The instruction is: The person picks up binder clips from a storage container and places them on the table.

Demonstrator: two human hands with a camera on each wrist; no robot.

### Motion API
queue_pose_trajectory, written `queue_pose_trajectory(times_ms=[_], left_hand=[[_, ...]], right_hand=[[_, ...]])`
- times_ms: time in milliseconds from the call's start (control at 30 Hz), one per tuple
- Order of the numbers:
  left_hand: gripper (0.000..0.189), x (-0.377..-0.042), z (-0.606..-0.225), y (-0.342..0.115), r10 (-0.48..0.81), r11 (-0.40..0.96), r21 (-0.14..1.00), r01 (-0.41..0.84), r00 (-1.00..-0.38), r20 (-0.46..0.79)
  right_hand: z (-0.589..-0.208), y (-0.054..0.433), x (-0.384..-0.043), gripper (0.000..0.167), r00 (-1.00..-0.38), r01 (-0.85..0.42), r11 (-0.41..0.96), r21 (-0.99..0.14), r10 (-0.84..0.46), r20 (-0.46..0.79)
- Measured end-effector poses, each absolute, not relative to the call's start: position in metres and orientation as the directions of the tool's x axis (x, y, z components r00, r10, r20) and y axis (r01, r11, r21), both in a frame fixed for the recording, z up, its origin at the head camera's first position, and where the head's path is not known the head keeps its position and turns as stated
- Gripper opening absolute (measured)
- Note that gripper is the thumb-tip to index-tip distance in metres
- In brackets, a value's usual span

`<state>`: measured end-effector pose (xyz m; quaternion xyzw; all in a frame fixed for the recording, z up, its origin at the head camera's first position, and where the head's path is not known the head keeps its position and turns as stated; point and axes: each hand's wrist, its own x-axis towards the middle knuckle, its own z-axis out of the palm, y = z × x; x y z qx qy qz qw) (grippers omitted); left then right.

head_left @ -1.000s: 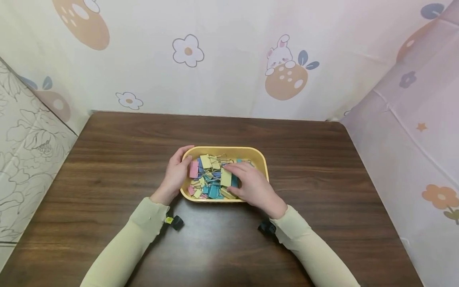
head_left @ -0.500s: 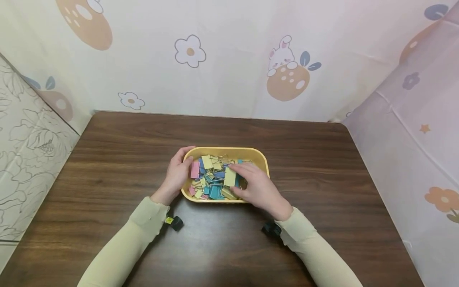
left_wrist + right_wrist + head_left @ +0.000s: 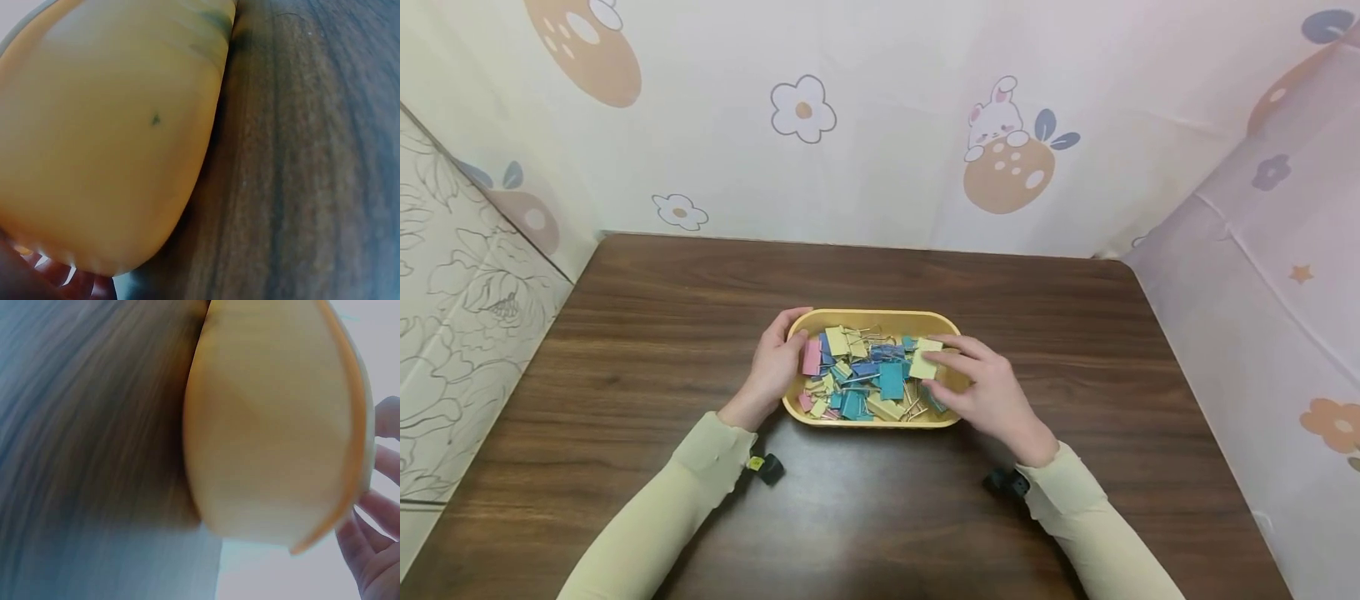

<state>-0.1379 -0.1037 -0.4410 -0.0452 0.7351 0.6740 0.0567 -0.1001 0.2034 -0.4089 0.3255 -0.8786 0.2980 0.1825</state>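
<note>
My left hand [image 3: 775, 358] grips the left end of a yellow plastic tray [image 3: 880, 317], thumb over the rim and fingers along the outside. In the left wrist view, the fingers [image 3: 78, 281] curl beneath the tray's end wall [image 3: 125, 137]. Over the tray's right side, my right hand [image 3: 988, 387] pinches a pale yellow binder clip [image 3: 926, 358] between thumb and fingers. Below and left of it lie mixed binder clips in pink, blue, teal and yellow, among them a large teal clip [image 3: 891, 380]. The right wrist view shows fingers [image 3: 384, 509] beside the tray rim, the clip hidden.
The tray stands on a dark wood-grain table [image 3: 700, 283]. A patterned curtain [image 3: 880, 167] hangs behind the table, with more printed cloth at both sides. Small black wrist cameras [image 3: 767, 468] sit below each cuff.
My right hand has moved right within the tray, carrying the pale yellow binder clip and uncovering the large teal clip. My left hand keeps its hold on the tray.
</note>
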Motion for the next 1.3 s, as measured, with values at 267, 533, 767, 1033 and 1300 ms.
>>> queue_pose_trajectory(times_ms=[267,533,767,1033,1300], left_hand=[[0.034,-0.137,-0.442,-0.102,0.020,0.091,0.981,-0.169,-0.985,-0.172],[0.034,-0.137,-0.443,-0.102,0.028,0.104,0.980,-0.170,-0.984,-0.173],[0.034,-0.136,-0.442,-0.104,0.026,0.112,0.979,-0.170,-0.984,-0.174],[0.035,-0.137,-0.443,-0.105,0.033,0.119,0.978,-0.171,-0.984,-0.176],[0.034,-0.139,-0.442,-0.105,0.027,0.125,0.979,-0.161,-0.986,-0.166]], right_hand=[[-0.409,0.246,-0.100,0.036,-0.753,-0.608,0.672,-0.422,-0.322,0.573],[-0.416,0.278,-0.103,0.034,-0.769,-0.545,0.708,-0.449,-0.208,0.604],[-0.425,0.290,-0.107,0.030,-0.811,-0.440,0.799,-0.410,-0.158,0.563],[-0.430,0.294,-0.114,0.031,-0.893,-0.353,0.851,-0.389,-0.182,0.411],[-0.425,0.293,-0.117,0.029,-0.967,-0.246,0.891,-0.380,-0.202,0.153]])
